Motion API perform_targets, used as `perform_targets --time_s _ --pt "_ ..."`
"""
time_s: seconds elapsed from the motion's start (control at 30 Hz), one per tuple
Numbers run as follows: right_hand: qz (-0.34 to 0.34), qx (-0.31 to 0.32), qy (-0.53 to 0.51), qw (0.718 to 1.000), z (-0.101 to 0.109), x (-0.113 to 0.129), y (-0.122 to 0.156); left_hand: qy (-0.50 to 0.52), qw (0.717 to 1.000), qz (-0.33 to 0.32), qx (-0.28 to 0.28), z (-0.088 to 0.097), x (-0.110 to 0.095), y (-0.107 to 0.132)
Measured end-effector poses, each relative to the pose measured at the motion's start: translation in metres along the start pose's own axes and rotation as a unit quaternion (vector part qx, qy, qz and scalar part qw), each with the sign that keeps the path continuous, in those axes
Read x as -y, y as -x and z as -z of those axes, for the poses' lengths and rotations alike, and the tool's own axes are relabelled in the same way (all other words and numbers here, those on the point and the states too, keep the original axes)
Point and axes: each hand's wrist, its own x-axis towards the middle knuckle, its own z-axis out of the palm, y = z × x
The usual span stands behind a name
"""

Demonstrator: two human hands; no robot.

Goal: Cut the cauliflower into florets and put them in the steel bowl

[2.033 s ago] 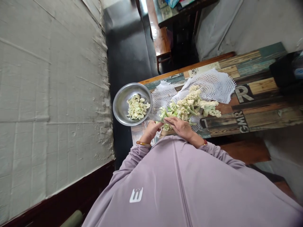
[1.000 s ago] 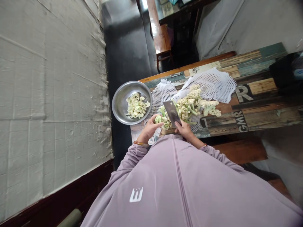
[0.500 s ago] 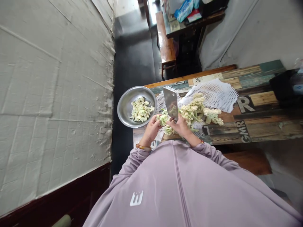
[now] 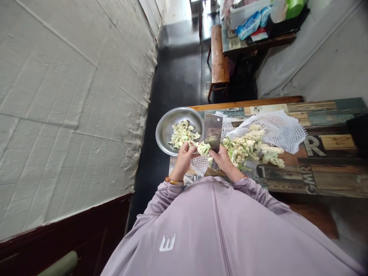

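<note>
Both forearms reach forward and angle inward, bringing the hands close together. Left hand point(image 4: 184, 159): thumb and fingers pinched on a cauliflower piece point(image 4: 193, 144) at the fingertips. Right hand point(image 4: 224, 159): fingers clamped on a cleaver point(image 4: 213, 131), blade extending forward beyond them; thumb against a floret point(image 4: 204, 148) lying between both sets of fingertips. Whether piece and floret are joined cannot be told. Metal bowl point(image 4: 161, 134), containing cut cauliflower point(image 4: 184, 132), sits just ahead and left of the left fingers. Cauliflower pile point(image 4: 244, 148) lies right of the right fingers, near white netting point(image 4: 277, 128).
</note>
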Motion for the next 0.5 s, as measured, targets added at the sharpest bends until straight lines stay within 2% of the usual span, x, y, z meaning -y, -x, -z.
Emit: perform_targets --time_s 0.1,0.2,0.27,0.37,0.43,0.5 --pt "-0.04 -0.013 -0.06 0.997 -0.015 0.002 -0.003 -0.008 1.0 0.0 -0.004 0.013 -0.002 -0.012" --pt "-0.04 -0.022 -0.04 0.998 -0.03 -0.002 -0.012 -0.021 1.0 0.0 -0.016 0.03 -0.004 -0.029" --pt "-0.024 -0.026 -0.009 0.999 -0.038 -0.007 -0.019 -0.053 0.996 -0.014 -0.064 0.044 -0.005 -0.041" --pt "0.003 -0.04 0.038 0.998 -0.047 -0.012 -0.029 -0.155 0.977 -0.05 -0.139 0.06 -0.007 -0.053" --pt "0.021 -0.051 0.067 0.996 -0.051 -0.013 -0.035 -0.201 0.97 -0.073 -0.117 0.064 -0.007 -0.055" --pt "0.043 -0.055 0.094 0.993 -0.054 -0.011 -0.038 -0.216 0.971 -0.092 -0.043 0.061 -0.006 -0.052"
